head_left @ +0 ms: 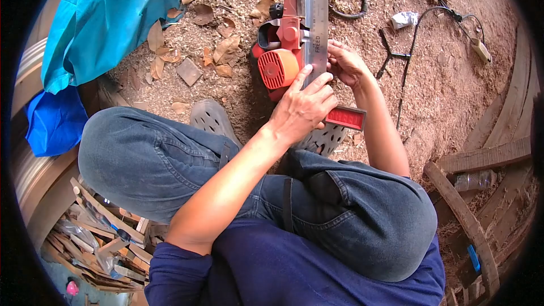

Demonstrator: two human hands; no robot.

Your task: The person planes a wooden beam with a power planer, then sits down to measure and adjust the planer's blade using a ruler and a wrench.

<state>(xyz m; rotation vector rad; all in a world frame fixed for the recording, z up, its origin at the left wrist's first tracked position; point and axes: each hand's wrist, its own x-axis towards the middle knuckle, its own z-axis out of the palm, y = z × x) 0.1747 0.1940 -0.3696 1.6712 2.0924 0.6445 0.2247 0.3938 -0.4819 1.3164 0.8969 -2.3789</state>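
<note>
A red and orange electric planer rests on its side on the ground, its metal sole facing right. A try square with a steel ruler blade and a red handle lies along that sole. My left hand grips the square near the handle, fingertips pressed on the lower blade. Curled at the blade's right edge, my right hand pinches it between thumb and fingers. Part of the handle is covered by my left hand.
Wood shavings and dry leaves cover the ground. A black cable and a black three-armed tool lie right. Turquoise cloth hangs left. Wood offcuts fill the lower left; curved boards lie lower right.
</note>
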